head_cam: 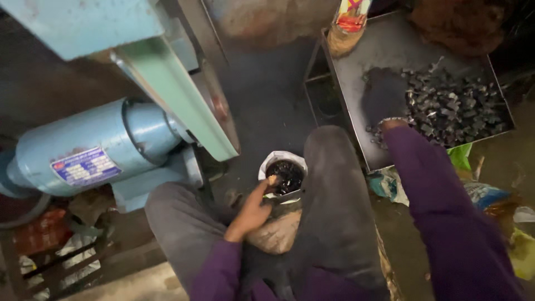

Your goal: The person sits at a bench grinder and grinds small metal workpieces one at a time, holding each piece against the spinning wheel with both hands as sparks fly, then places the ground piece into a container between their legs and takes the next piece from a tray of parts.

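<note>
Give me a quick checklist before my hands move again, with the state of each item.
1. Left hand at the mouth of the sack: ok, fingers on its rim.
2. Sack open and upright between the knees: ok.
3. Right hand on the tray beside the metal pieces: ok; it wears a dark glove.
4. Right hand gripping pieces: cannot tell.
5. Pieces all on the tray: ok.
6. Blue motor still or running: cannot tell.

Dim light fell on the dark, grimy floor around me. A pale blue motor and green machine frame stood at my left, beside a rusty rack.
</note>
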Tool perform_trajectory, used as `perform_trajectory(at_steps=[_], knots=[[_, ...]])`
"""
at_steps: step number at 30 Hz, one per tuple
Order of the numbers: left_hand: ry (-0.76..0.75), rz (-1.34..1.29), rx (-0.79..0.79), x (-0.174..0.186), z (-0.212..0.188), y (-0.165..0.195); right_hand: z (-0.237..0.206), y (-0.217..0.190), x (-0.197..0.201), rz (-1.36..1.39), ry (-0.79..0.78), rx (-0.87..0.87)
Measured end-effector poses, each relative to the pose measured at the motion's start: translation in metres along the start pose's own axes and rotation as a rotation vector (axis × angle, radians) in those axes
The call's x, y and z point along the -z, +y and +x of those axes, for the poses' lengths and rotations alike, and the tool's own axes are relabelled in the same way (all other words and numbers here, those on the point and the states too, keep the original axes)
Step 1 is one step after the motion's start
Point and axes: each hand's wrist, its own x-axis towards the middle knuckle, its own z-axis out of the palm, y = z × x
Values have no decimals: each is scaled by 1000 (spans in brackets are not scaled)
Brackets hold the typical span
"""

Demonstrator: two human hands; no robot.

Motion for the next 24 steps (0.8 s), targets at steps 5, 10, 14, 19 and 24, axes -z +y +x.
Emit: perform_trajectory(at_steps=[5,10,14,19,24], knots=[[183,-237,172,7,9,29,-18,-96,31,432,26,-111],[520,-768,200,15,9,75,-103,-254,38,1829,-516,-296],[611,-561,15,30,-15,85,-140,-278,45,1696,-946,-303],[629,-631,46,36,-18,65,-135,-285,35,1714,-1288,-211],[523,-806,184,39,5,30,-120,-308,0,1894,-1072,-772]])
